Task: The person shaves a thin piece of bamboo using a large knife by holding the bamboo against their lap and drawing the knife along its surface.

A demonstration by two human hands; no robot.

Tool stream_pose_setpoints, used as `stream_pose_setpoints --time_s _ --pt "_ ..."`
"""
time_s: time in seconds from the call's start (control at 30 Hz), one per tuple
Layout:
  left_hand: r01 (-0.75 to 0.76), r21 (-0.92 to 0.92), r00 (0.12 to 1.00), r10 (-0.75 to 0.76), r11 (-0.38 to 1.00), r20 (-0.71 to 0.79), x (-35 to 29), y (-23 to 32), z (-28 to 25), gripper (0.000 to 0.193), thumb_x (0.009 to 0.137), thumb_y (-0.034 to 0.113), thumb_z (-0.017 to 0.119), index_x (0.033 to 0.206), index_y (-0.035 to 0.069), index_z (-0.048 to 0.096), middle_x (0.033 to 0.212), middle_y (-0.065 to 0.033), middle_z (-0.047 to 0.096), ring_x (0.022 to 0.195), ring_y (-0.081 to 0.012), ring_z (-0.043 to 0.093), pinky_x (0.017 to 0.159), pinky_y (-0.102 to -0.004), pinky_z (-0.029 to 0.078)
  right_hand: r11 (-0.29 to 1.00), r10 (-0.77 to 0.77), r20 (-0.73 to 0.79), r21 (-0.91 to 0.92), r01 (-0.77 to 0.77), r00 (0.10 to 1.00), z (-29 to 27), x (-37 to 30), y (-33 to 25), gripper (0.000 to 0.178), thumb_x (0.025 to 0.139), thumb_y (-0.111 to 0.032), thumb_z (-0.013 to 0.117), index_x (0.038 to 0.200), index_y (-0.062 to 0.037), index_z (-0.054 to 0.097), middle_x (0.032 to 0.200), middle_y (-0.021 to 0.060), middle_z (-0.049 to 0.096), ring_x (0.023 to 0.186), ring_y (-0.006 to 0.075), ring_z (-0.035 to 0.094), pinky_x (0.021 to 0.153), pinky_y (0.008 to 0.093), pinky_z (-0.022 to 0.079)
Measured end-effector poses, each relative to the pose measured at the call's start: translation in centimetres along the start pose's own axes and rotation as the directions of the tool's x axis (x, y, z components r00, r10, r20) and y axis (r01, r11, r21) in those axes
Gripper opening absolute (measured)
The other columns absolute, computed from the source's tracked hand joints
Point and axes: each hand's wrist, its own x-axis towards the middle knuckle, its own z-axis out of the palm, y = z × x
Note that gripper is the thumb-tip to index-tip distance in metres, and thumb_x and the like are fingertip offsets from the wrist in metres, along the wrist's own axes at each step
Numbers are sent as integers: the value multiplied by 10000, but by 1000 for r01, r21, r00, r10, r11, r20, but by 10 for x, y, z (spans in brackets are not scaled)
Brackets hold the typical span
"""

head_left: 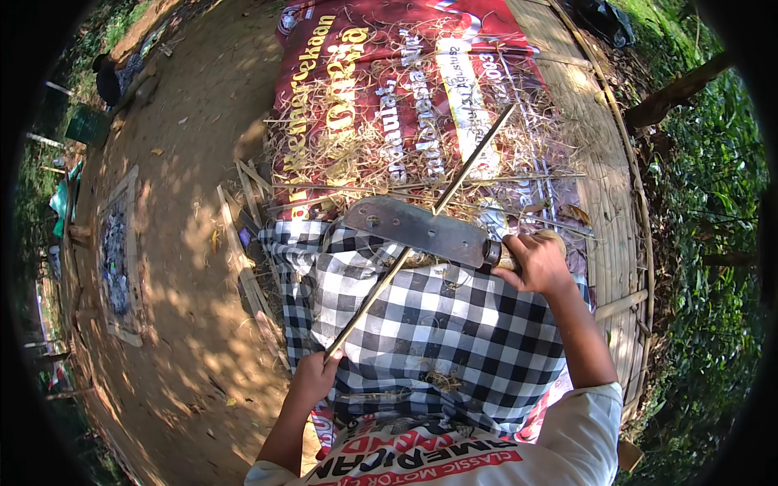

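My right hand (pixel 535 261) is closed around the wooden handle of a broad machete (pixel 421 233). The dark blade, with several small holes in it, points to the left and lies across a thin bamboo strip (pixel 476 156). My left hand (pixel 316 377) pinches the near end of this strip. It slants away to the far right, with its middle hidden under the blade. Below both, a black-and-white checkered cloth (pixel 454 332) covers my lap. Curly shavings (pixel 340 154) are scattered over the red printed banner (pixel 312 77) beyond it.
The banner is spread over a slatted bamboo platform (pixel 620 243), whose edge runs along the right, beside green plants (pixel 705 186). Wood pieces (pixel 251 283) lie left of my lap. Farther left on the dirt ground is a framed ash bed (pixel 117 255). A person (pixel 109 81) is at the far left.
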Motion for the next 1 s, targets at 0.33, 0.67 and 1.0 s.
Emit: stream_pose_setpoints --time_s 0.33,0.67,1.0 --pt "23 -11 999 -23 1000 39 -1 8 -7 577 933 453 555 662 -56 548 546 -235 495 543 -440 525 497 -461 383 1000 -10 26 5 9 1000 -2 -7 15 529 786 -554 672 878 -40 587 707 115 579 627 309 621 557 382 490" --pt "-19 139 999 23 990 -31 4 6 0 574 936 439 541 664 -65 587 597 -270 537 619 -470 566 552 -501 429 988 154 114 -11 -154 981 -7 0 -21 534 770 -556 686 858 -38 598 656 109 579 573 300 601 525 388 472" --pt "-22 112 999 26 993 -40 0 12 0 556 938 430 539 675 -56 600 584 -273 523 612 -469 566 538 -499 427 983 185 148 -42 -181 972 10 26 -18 559 830 -602 594 813 -45 549 654 155 627 588 332 653 536 396 517"
